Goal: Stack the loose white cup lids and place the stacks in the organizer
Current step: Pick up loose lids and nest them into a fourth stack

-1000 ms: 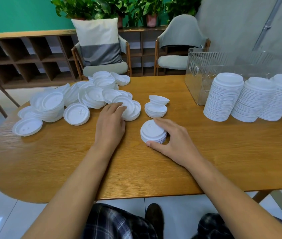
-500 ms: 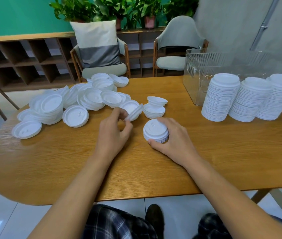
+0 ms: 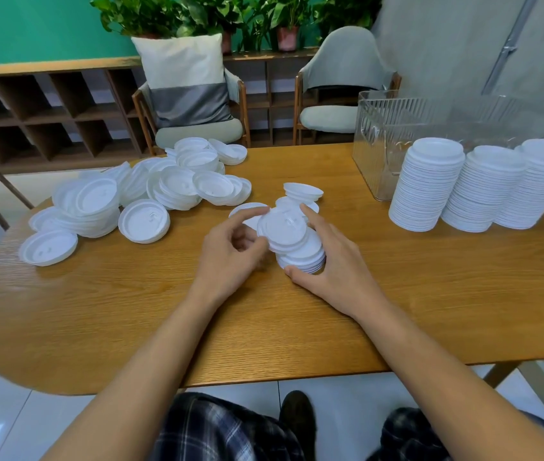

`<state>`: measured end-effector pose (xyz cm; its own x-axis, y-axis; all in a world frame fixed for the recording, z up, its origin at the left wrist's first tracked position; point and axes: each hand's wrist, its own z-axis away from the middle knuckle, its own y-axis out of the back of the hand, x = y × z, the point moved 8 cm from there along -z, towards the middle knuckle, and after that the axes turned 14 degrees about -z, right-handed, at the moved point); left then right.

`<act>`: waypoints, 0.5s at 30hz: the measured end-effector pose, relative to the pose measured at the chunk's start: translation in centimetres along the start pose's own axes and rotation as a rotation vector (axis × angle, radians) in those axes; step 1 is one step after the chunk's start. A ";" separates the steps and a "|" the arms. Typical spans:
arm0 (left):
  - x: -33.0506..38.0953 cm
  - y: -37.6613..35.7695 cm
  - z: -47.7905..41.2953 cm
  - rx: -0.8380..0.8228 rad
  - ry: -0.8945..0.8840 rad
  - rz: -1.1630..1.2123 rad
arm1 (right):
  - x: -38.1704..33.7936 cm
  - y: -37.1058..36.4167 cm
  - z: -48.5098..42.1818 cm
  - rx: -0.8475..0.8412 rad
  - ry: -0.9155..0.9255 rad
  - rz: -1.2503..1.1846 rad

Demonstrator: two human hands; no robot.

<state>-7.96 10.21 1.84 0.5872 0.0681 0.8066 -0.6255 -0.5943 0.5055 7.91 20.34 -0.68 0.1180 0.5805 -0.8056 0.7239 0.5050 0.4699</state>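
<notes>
A small stack of white lids (image 3: 304,257) stands mid-table, and my right hand (image 3: 334,261) curls round it with the thumb at its near edge. My left hand (image 3: 230,257) pinches one white lid (image 3: 280,227) and holds it tilted over the top of that stack. Several loose lids (image 3: 151,194) lie heaped on the left half of the table. Three tall lid stacks (image 3: 427,184) stand on the right, in front of the clear plastic organizer (image 3: 377,128).
The wooden table (image 3: 131,311) has a rounded left end and a near edge close to my legs. A few more lids (image 3: 302,193) lie just behind my hands. Two chairs (image 3: 194,128) and low shelves stand beyond the far edge.
My left hand picked a lid from the pile and carried it right, over the stack that my right hand holds. The camera view shifted slightly.
</notes>
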 end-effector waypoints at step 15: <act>1.3 -1.7 0.6 -0.157 -0.226 -0.169 | -0.3 -0.3 0.1 -0.051 0.025 -0.051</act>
<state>-5.80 10.81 1.88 0.7779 -0.0348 0.6275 -0.5706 -0.4577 0.6819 7.73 19.90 -0.62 0.0645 0.5686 -0.8201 0.6929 0.5659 0.4468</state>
